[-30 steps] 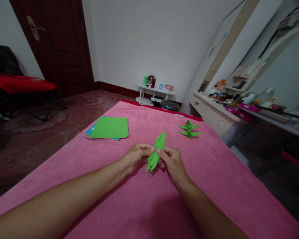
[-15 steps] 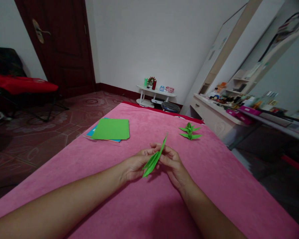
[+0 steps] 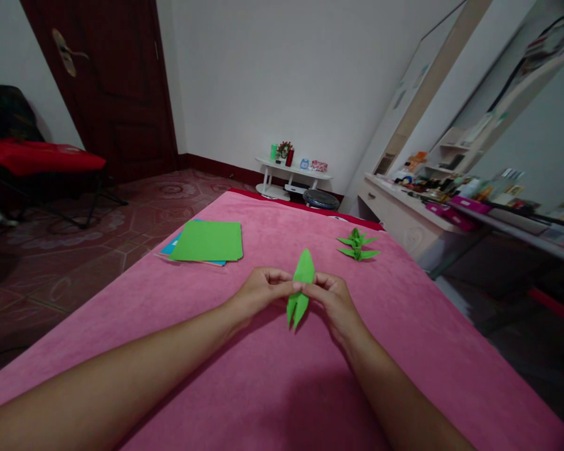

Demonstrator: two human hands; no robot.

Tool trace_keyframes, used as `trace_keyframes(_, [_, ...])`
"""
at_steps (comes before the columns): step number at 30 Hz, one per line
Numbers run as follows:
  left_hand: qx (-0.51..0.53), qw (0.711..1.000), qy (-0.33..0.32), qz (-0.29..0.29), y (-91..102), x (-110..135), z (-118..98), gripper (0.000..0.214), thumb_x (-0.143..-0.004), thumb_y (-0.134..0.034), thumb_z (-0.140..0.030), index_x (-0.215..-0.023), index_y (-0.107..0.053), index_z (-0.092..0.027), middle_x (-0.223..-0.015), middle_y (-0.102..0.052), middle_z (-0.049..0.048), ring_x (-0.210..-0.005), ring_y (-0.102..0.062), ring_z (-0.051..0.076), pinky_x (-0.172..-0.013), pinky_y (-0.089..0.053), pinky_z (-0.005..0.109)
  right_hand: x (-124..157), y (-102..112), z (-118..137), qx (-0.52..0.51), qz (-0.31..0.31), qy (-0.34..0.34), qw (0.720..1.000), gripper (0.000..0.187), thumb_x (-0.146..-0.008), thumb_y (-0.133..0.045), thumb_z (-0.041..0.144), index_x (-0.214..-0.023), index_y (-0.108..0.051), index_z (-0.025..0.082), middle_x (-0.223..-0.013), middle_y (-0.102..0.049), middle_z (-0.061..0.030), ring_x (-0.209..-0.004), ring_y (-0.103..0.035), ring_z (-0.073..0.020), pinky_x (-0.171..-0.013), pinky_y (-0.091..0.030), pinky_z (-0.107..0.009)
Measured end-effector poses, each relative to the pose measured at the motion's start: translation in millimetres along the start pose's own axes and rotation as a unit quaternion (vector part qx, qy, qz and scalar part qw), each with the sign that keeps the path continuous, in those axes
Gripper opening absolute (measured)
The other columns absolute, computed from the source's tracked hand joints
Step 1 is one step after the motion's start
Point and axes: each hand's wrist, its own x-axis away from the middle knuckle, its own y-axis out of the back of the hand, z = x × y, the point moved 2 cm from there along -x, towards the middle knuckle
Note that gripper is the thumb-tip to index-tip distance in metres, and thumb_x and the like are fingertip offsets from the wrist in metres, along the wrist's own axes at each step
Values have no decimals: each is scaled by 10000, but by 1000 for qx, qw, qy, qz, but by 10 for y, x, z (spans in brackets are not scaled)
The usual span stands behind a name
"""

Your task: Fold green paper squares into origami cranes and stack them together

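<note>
Between my two hands is a folded green origami paper (image 3: pixel 304 270), long and narrow, with one broad point away from me and two thin points toward me. My left hand (image 3: pixel 267 289) pinches its left edge, thumb on top. From the other side my right hand (image 3: pixel 333 299) grips it the same way, and both thumbs meet near its middle. The fingers under the paper are partly hidden. Beyond my right hand, finished-looking green origami pieces (image 3: pixel 358 253) with spread points lie on the pink cloth (image 3: pixel 282 219).
A stack of square paper (image 3: pixel 207 241), green on top with blue beneath, lies at the left edge of the cloth. A low white shelf (image 3: pixel 294 169) stands by the far wall. At right is a dressing table (image 3: pixel 404 207) crowded with small items; a red-covered chair (image 3: pixel 42 156) stands left.
The folded green paper has turned from edge-on to face me, its broad point now upward. Both hands have shifted to hold it by opposite sides with the thumbs on top.
</note>
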Motion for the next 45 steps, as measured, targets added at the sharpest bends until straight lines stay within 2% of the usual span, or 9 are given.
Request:
trace_keyframes(2, [-21,1000,-8,-18,9,-15,16,337,-576,-788,-349,-753,-680,-83,-689,-660,71,-560,-572,112,-575,-439,228,3,-16,8,11,4,11,1000,153,-615,-718,267,-618,-633,140,-606,-611,-10,-537,-529,-120,-537,-441,-237])
trace_keyframes(6, [-8,1000,-7,-21,18,-24,40,346,-604,-774,-352,-801,-680,-84,-676,-659,70,-536,-563,100,-539,-433,211,-8,-1,-9,-7,16,-4,1000,196,-630,-724,292,-726,-633,148,-657,-633,-11,-536,-555,-123,-527,-458,-237])
trace_keyframes(11, [23,999,2,-32,-3,3,8,335,-576,-790,-318,-775,-658,-83,-639,-632,42,-504,-541,84,-517,-435,203,-26,37,-28,-23,33,-11,999,297,-625,-750,302,-864,-636,168,-759,-660,-23,-601,-604,-142,-576,-495,-260])
trace_keyframes(16, [18,999,-6,-44,-2,7,5,299,-600,-762,-291,-779,-648,-81,-641,-628,41,-513,-546,90,-518,-444,208,-20,36,-19,-27,49,-24,998,301,-628,-754,298,-871,-645,157,-795,-677,-46,-641,-630,-165,-631,-515,-300])
trace_keyframes(24, [46,997,-13,-59,21,1,26,268,-602,-752,-252,-790,-634,-103,-640,-625,27,-525,-568,103,-535,-482,231,-41,32,-2,17,23,55,998,162,-650,-716,215,-806,-707,170,-761,-683,-27,-647,-605,-145,-620,-490,-258])
trace_keyframes(31, [52,997,-18,-52,17,4,4,230,-599,-748,-207,-765,-636,-96,-654,-639,40,-526,-573,108,-547,-482,243,-52,77,-33,24,7,55,998,164,-621,-727,210,-781,-723,175,-762,-690,-35,-659,-599,-152,-636,-491,-278])
trace_keyframes(38, [64,997,-25,-39,33,-14,36,178,-609,-719,-170,-756,-641,-107,-656,-639,30,-532,-570,107,-555,-466,245,-26,64,12,23,43,54,997,92,-646,-675,174,-723,-722,196,-835,-680,-42,-765,-609,-170,-711,-494,-298])
trace_keyframes(45, [40,998,-38,-35,67,-42,54,135,-611,-683,-156,-734,-648,-111,-621,-629,26,-528,-564,107,-558,-449,239,-44,75,33,61,65,75,993,128,-672,-616,165,-717,-730,205,-854,-672,-45,-824,-603,-190,-777,-478,-338])
